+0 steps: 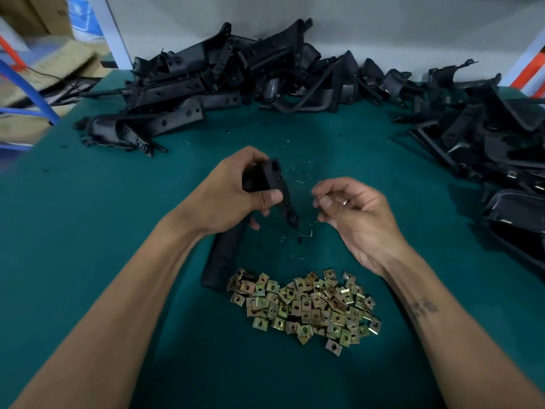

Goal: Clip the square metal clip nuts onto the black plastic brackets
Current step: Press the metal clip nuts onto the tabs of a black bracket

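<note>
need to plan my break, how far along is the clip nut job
Done: brackets piled at right show metal clips. In hand: left hand grips one bracket; right hand looks empty. Left: a large left pile and many loose clip nuts.

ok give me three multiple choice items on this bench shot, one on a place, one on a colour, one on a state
1. Where is the heap of square brass-coloured metal clip nuts?
A. nearest the camera, between the forearms
B. against the back wall
C. in a box

2. What colour is the table cover?
A. grey
B. teal green
C. red

3. What is the left hand doing?
A. lying flat
B. gripping a black plastic bracket
C. picking up nuts

Key: 1 A, the heap lies below both hands; 2 B, teal shows all round the parts; 3 B, its fingers and thumb wrap the bracket.
</note>
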A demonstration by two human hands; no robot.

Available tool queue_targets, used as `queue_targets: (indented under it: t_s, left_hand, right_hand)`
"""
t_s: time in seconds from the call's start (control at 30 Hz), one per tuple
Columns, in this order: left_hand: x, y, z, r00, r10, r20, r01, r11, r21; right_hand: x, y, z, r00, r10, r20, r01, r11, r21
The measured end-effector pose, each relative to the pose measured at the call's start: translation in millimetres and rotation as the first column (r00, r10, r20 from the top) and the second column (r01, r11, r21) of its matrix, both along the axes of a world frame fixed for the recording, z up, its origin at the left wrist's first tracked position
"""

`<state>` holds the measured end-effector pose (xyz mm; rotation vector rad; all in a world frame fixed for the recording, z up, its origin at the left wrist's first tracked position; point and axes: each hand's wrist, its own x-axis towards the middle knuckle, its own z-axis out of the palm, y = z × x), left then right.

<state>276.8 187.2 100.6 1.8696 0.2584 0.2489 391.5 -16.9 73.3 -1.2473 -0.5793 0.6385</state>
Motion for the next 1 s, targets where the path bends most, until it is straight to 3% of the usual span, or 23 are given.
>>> queue_targets:
  t_s: [0.1, 0.27, 0.43, 0.63, 1.0]
  left_hand:
    - [4, -3, -12, 0.997, -0.062, 0.038, 0.068, 0.983, -0.173]
    - [5, 3, -25, 0.98, -0.144, 0.138, 0.188, 0.898, -0.399]
    - [9, 6, -29, 0.952, -0.243, 0.188, 0.304, 0.835, -0.458]
    - [14, 7, -30, 0.945, -0.267, 0.189, 0.327, 0.8, -0.503]
    - [12, 3, -26, 0.963, -0.231, 0.141, 0.27, 0.842, -0.467]
  right_hand:
    - [6, -2, 1, 0.989, 0.054, -0.14, -0.041, 0.995, 0.092]
    - [11, -2, 1, 0.979, 0.119, -0.166, -0.103, 0.99, 0.101]
    - [14, 10, 0, 0.983, 0.095, -0.158, -0.082, 0.993, 0.085]
    - [11, 22, -3, 0.993, 0.101, -0.067, -0.1, 0.995, 0.016]
    - [4, 19, -1, 0.965, 0.222, -0.14, -0.217, 0.975, 0.049]
